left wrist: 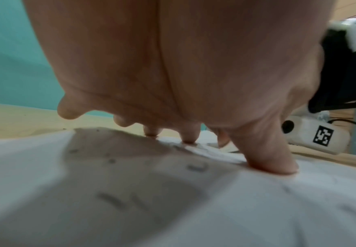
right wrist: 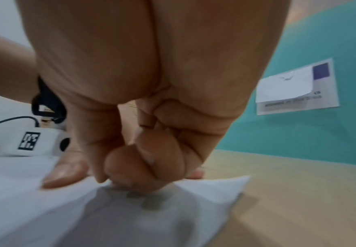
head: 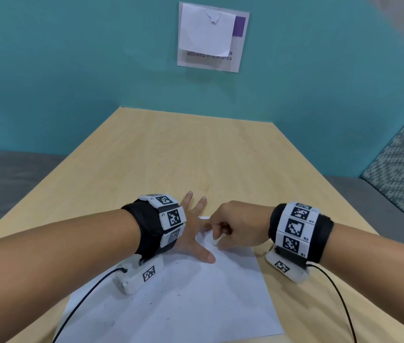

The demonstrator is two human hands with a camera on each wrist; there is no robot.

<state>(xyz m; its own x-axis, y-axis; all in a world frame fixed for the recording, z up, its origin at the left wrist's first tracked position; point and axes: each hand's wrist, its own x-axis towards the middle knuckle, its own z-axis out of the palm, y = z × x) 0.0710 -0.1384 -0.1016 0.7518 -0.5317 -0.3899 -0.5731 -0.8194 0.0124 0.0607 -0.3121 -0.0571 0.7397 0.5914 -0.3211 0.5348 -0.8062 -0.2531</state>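
Paper (head: 183, 293), thin and white, lies under flat left hand (head: 191, 233); right hand (head: 235, 224) pinches it.

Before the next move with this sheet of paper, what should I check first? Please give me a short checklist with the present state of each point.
1. Left hand presses the paper flat, fingers spread: ok.
2. Right hand pinches the paper at its far edge: ok.
3. Far edge creased or smooth: cannot tell, curled fingers hide it.
4. Left wrist camera clear of the paper: not ok, it sits over the sheet's left part.
5. Whole paper lying on the table: cannot tell, the near left corner is out of the head view.
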